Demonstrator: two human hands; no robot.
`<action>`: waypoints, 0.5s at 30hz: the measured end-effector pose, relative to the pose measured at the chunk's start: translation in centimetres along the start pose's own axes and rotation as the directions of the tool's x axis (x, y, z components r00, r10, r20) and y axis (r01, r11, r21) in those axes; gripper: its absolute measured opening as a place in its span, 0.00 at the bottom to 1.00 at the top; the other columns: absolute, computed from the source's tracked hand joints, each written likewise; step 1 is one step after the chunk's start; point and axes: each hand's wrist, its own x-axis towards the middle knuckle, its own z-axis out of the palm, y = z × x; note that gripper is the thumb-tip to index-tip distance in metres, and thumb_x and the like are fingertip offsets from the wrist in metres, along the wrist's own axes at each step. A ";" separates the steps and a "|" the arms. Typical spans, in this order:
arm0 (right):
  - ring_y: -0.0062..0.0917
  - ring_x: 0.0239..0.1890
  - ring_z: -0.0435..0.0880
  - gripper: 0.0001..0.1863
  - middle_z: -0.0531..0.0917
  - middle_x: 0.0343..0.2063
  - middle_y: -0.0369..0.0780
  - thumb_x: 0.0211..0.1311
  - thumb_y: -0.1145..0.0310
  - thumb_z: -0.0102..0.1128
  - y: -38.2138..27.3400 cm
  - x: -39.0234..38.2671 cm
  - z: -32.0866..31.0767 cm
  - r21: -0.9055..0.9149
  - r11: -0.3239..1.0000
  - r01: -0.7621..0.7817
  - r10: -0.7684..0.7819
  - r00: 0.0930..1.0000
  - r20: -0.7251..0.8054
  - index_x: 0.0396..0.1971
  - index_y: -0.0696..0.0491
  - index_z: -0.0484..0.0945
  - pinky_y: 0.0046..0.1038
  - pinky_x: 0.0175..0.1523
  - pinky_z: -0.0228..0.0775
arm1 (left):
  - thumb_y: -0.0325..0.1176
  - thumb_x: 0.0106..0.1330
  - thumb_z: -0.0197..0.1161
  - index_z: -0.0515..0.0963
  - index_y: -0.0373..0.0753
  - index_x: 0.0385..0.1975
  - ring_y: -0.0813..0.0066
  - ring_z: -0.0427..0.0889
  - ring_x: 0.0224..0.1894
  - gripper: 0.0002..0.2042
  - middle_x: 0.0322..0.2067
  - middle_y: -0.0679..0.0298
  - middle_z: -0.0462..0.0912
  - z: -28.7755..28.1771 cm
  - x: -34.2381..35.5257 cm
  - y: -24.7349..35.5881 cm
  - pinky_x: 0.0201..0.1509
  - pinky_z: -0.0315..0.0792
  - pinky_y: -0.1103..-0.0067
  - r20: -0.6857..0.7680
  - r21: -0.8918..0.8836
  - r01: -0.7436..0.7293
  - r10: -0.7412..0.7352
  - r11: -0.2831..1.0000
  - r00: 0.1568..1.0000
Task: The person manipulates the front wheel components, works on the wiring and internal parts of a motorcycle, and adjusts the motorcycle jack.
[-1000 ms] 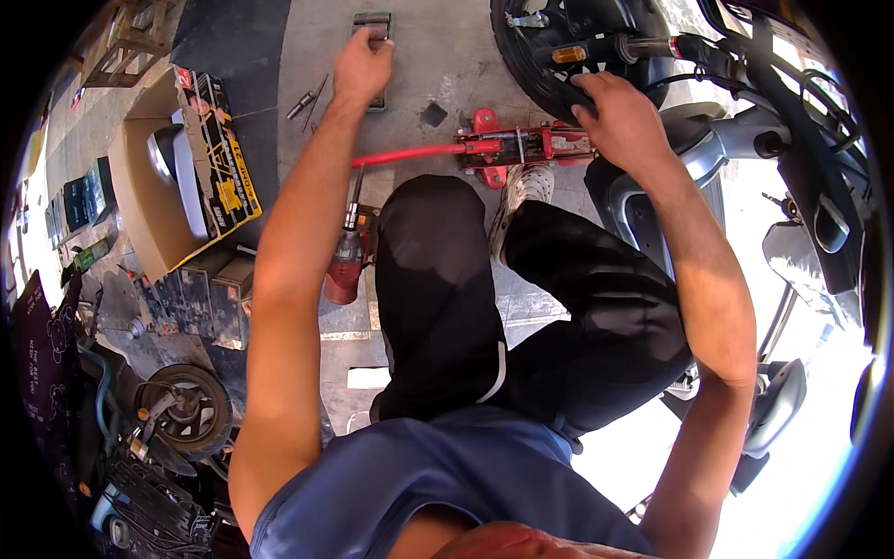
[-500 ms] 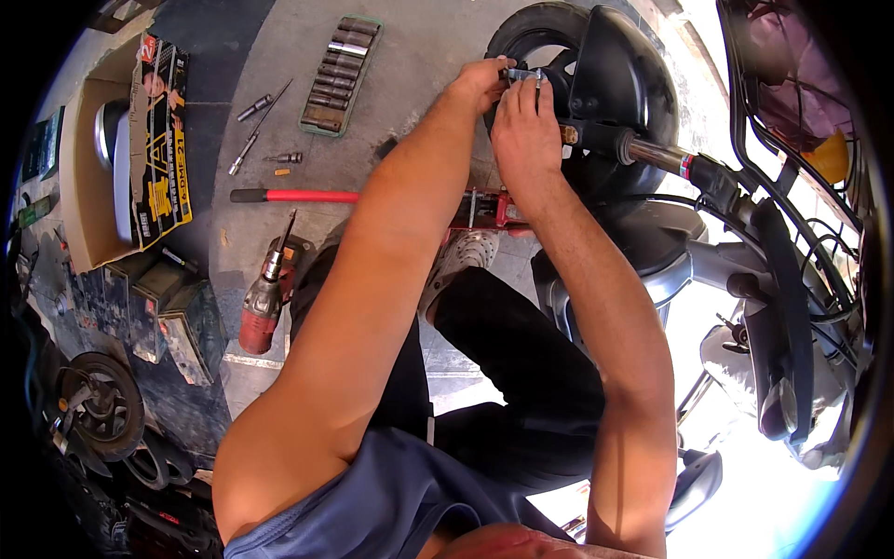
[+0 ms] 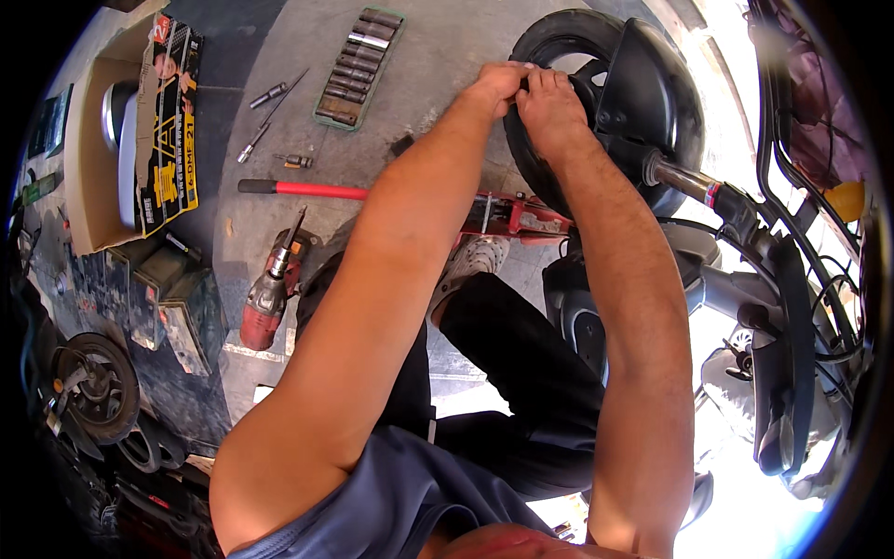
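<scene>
Both my arms reach forward to the scooter's front wheel (image 3: 559, 33), which has a black tyre and stands under a black fender (image 3: 643, 88). My left hand (image 3: 503, 84) is closed at the near left side of the wheel, fingertips pinched together. Beside it my right hand (image 3: 553, 110) curls over the wheel's hub area, its fingers bent and almost touching the left ones. Whatever lies between the fingers is hidden by them. To the right of my right hand, the fork tube (image 3: 680, 177) runs toward the handlebar.
A red floor jack (image 3: 526, 216) with a long red handle (image 3: 321, 190) lies below the wheel. At left are a red impact wrench (image 3: 265, 307), a socket tray (image 3: 358, 70), a thin rod (image 3: 279, 107), loose sockets (image 3: 296, 161) and an open cardboard box (image 3: 102, 168).
A silvery metal part showed between my fingers earlier; now my fingers cover that spot. My hands have closed together at the wheel. The whole view has shifted slightly.
</scene>
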 end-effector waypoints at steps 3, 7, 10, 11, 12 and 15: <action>0.44 0.74 0.62 0.30 0.64 0.73 0.50 0.65 0.64 0.63 0.3 -0.2 -0.7 0.014 0.999 0.034 -0.034 0.999 0.025 0.67 0.54 0.74 0.45 0.77 0.49 | 0.33 0.72 0.67 0.82 0.34 0.47 0.68 0.85 0.43 0.11 0.42 0.59 0.87 0.1 0.0 0.4 0.48 0.81 0.73 -0.096 0.072 0.007 0.000 0.997 0.995; 0.41 0.69 0.68 0.30 0.71 0.66 0.48 0.49 0.68 0.73 0.2 -0.3 0.5 0.054 0.998 0.019 -0.011 0.989 -0.146 0.57 0.55 0.82 0.39 0.74 0.55 | 0.33 0.68 0.70 0.82 0.30 0.44 0.65 0.86 0.42 0.13 0.40 0.56 0.87 0.6 1.1 -0.1 0.47 0.81 0.71 -0.110 -0.063 0.050 -0.057 0.997 0.992; 0.42 0.71 0.66 0.29 0.68 0.69 0.49 0.57 0.68 0.68 0.5 -0.6 -1.4 0.013 0.999 0.052 -0.052 0.999 -0.001 0.61 0.56 0.79 0.42 0.76 0.53 | 0.31 0.68 0.70 0.81 0.27 0.44 0.63 0.86 0.42 0.13 0.40 0.54 0.87 -0.6 1.6 0.1 0.45 0.82 0.69 -0.041 -0.108 0.087 -0.092 0.990 0.995; 0.43 0.73 0.64 0.28 0.65 0.73 0.50 0.65 0.67 0.63 0.6 -0.8 -2.2 -0.012 0.997 0.076 -0.074 0.990 0.119 0.65 0.56 0.76 0.45 0.78 0.50 | 0.30 0.68 0.70 0.81 0.27 0.44 0.63 0.87 0.41 0.12 0.40 0.53 0.87 -1.5 1.6 0.3 0.44 0.83 0.69 0.025 -0.124 0.120 -0.118 0.985 0.993; 0.42 0.70 0.66 0.28 0.68 0.69 0.49 0.57 0.68 0.68 0.6 -0.7 -1.1 0.024 0.999 0.048 -0.049 0.998 0.029 0.60 0.56 0.79 0.42 0.76 0.53 | 0.30 0.68 0.70 0.81 0.27 0.44 0.62 0.87 0.41 0.12 0.40 0.53 0.86 -1.7 1.6 0.4 0.44 0.83 0.68 0.096 -0.138 0.156 -0.143 0.978 0.985; 0.39 0.65 0.71 0.27 0.75 0.61 0.48 0.42 0.70 0.77 0.2 0.0 1.5 0.082 0.997 0.009 0.007 0.983 -0.183 0.49 0.55 0.87 0.36 0.73 0.58 | 0.30 0.69 0.69 0.81 0.28 0.45 0.62 0.87 0.41 0.12 0.41 0.54 0.86 -1.5 2.5 -0.1 0.46 0.83 0.69 0.049 0.002 0.077 -0.077 0.997 0.996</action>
